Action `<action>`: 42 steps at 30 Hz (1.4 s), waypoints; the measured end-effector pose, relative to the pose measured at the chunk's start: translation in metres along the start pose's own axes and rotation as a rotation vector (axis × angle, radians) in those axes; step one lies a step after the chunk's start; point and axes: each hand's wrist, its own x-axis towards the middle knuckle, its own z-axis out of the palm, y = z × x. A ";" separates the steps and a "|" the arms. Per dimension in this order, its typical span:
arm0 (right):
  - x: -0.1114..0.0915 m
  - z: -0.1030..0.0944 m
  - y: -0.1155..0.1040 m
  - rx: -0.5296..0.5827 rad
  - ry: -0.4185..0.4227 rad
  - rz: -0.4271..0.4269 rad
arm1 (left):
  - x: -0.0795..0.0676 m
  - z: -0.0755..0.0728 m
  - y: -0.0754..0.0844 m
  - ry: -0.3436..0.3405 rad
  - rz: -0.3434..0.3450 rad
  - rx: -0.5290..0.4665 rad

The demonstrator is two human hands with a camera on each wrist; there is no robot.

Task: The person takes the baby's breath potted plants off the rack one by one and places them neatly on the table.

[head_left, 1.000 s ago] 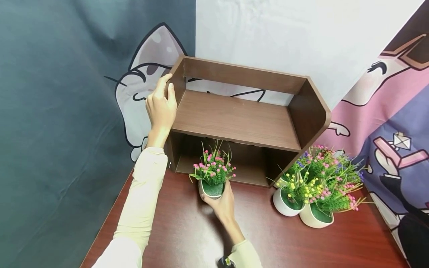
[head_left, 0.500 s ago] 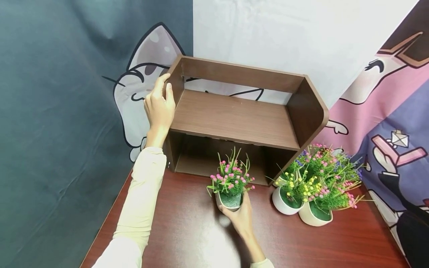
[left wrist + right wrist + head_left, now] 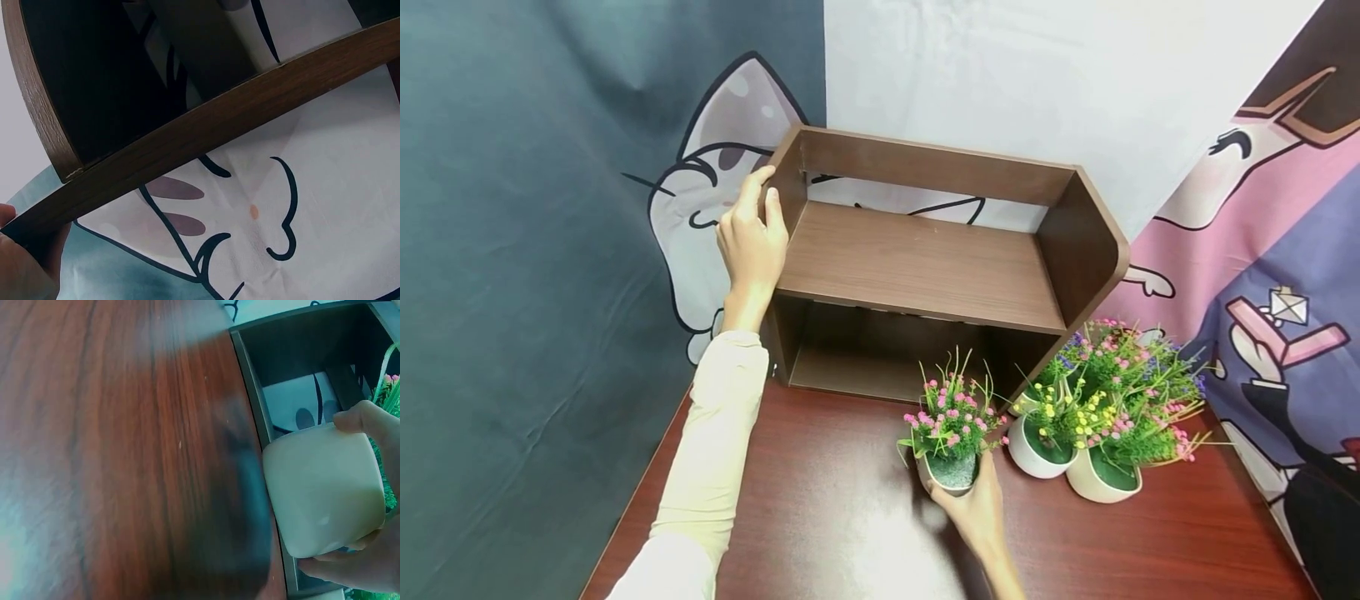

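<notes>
My right hand (image 3: 976, 508) grips a white pot (image 3: 325, 487) of pink flowers (image 3: 957, 417), its thumb and fingers on opposite sides of the rim. The potted plant is in front of the brown wooden shelf's (image 3: 917, 262) lower right part, above the table. In the right wrist view the pot's smooth side faces the camera. My left hand (image 3: 752, 242) holds the shelf's left side panel near its upper end. The left wrist view shows that panel (image 3: 206, 112) between parts of the hand (image 3: 28, 269) at the lower left; most of the hand is out of that view.
To the right of the shelf, several potted plants stand close together: a white pot with yellow flowers (image 3: 1041, 450), a cream pot with pink flowers (image 3: 1101, 479) and others behind. The reddish-brown table (image 3: 820, 492) runs underneath. Printed cloth (image 3: 550, 250) hangs behind and at the sides.
My right hand has carried the pink-flowered plant rightward and toward me, away from the shelf's lower opening and closer to the other pots. The left hand has stayed on the side panel.
</notes>
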 end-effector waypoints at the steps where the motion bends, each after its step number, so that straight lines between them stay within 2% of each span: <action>1: -0.001 -0.002 0.001 0.002 0.002 0.005 | 0.000 -0.001 0.000 -0.002 0.002 0.001; 8: -0.008 -0.012 0.006 -0.002 0.008 0.034 | 0.000 -0.003 -0.001 0.001 -0.003 -0.002; 15: -0.019 -0.026 0.006 -0.034 0.048 0.100 | -0.001 -0.002 0.001 -0.011 0.003 -0.017; 25: -0.034 -0.046 0.016 -0.094 0.066 0.123 | -0.001 0.001 0.001 -0.018 0.017 -0.018; 33: -0.046 -0.068 0.031 -0.151 0.068 0.081 | -0.001 0.002 0.001 -0.019 0.006 -0.032; 38: -0.048 -0.083 0.042 -0.197 0.062 0.070 | -0.002 0.001 0.002 0.003 0.004 -0.039; 42: -0.051 -0.096 0.046 -0.217 0.101 0.085 | -0.001 0.001 0.002 0.001 0.013 -0.047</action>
